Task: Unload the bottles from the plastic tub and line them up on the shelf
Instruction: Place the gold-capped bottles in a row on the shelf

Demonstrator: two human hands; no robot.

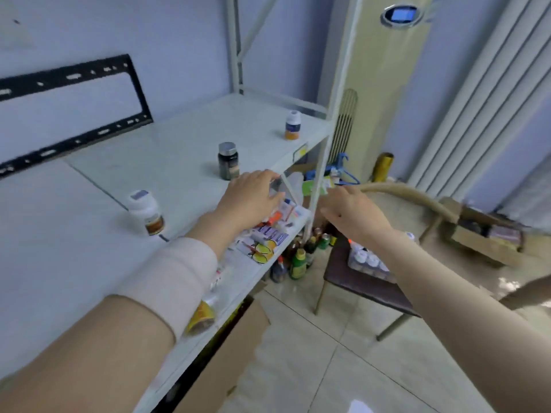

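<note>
While three round, capped bottles stand well apart on the smooth white shelf (pixel 179 144), the left hand (pixel 253 195) hovers at its front edge, fingers loosely spread; beyond that edge, the right hand (pixel 354 213) hangs empty, fingers loosely extended.

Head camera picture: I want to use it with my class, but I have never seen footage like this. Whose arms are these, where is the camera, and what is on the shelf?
No machine here: a person wears one wide-angle camera on the head, looking down past both arms.

The left hand reaches over the front edge of the white shelf. It may be touching something clear, but blur hides that. The right hand is open and empty, above a chair.

Three bottles stand apart on the shelf: a white bottle nearest, a dark bottle in the middle, a white-capped bottle farthest. The plastic tub with more bottles sits on the chair.
</note>
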